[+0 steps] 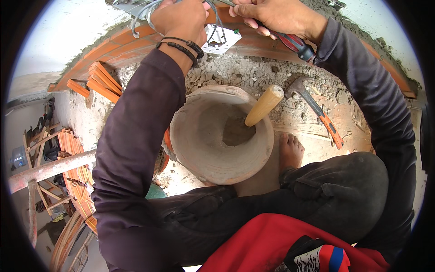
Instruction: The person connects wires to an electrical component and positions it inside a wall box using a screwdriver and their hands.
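Note:
My left hand (179,20) is closed on grey cables (144,11) at the brick wall, up at the top edge. My right hand (281,18) grips a screwdriver (294,45) with a red and black handle, which lies along the palm toward my wrist. Its fingertips pinch near a greyish cable or rod running between the hands; the contact is partly cut off by the frame. Below and between them, a white plate with cut-outs (223,40) rests against the bricks, with dark cable loops in front of it.
A mortar-smeared bucket (217,136) stands before me with a wooden handle (265,105) leaning out. To its right a hammer (317,109) with an orange and black grip lies on rubble (226,72). Bricks (103,81) lie left; a metal pole (54,170) crosses farther left.

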The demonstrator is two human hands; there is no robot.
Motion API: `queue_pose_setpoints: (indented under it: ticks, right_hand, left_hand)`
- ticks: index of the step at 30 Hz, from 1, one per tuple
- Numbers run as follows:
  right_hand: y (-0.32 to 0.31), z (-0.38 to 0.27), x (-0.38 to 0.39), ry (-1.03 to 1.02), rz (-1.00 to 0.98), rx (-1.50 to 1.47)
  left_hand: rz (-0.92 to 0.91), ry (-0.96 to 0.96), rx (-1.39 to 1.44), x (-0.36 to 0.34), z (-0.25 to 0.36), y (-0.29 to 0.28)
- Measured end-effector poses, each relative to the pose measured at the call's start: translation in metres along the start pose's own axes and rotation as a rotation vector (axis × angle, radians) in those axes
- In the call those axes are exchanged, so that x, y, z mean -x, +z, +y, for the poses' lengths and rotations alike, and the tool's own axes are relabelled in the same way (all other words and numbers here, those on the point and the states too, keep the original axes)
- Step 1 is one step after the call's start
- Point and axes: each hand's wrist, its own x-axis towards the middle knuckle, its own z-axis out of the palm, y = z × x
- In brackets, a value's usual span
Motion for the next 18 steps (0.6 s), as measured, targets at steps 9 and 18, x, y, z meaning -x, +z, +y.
queue_pose_setpoints:
  ticks: [9, 18]
  right_hand:
    - [0.006, -0.002, 0.003, -0.016, 0.032, 0.032]
    - [0.026, -0.028, 0.005, -0.021, 0.074, 0.063]
  left_hand:
    - [0.027, -0.032, 0.037, -0.01, -0.003, -0.003]
    - [0.158, -0.003, 0.01, -0.005, 0.001, 0.006]
